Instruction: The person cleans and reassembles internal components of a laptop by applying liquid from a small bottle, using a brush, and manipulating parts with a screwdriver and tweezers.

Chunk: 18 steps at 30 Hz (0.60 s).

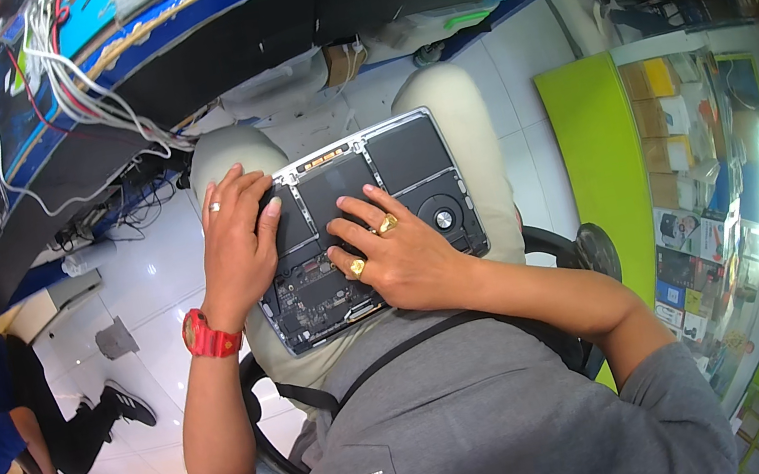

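The grip of the right hand (392, 250) is loose, fingers spread over one uncovered laptop (317, 197) across the lap (465, 115); whether the left hand (238, 242) pinches its edge, I can't make out. It looks stiff, lightish, delicate inside: take the rim. I count one round fan (444, 217), three rings (387, 222), one red watch (207, 334).

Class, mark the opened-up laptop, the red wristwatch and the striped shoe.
Opened-up laptop (335, 184): head view, central dark panel.
Red wristwatch (207, 334): head view, its band.
Striped shoe (131, 403): head view, its upper.
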Tool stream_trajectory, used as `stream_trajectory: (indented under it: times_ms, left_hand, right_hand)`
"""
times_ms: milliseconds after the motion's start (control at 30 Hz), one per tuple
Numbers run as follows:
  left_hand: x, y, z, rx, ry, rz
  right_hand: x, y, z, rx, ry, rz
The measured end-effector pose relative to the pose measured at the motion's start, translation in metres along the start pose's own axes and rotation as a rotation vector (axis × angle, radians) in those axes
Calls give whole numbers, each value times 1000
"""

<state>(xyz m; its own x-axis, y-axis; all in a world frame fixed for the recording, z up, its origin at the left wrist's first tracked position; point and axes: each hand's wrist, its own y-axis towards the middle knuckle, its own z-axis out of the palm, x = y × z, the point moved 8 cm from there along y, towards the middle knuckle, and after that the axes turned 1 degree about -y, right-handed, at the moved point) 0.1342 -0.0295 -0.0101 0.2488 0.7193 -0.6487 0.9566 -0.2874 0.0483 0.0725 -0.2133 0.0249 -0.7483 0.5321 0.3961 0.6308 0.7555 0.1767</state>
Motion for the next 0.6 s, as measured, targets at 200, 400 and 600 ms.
stream_trajectory:
  times_ms: [200,400,600]
  left_hand:
    - [-38,-19,-3,-35,205,50]
    - [-69,-36,17,98,33,92]
    - [-88,-38,28,136,94,192]
  right_hand:
    - [-33,-41,-33,-206,88,173]
    - [-52,-44,-34,-188,192,299]
    - [-53,-39,-32,-182,145,274]
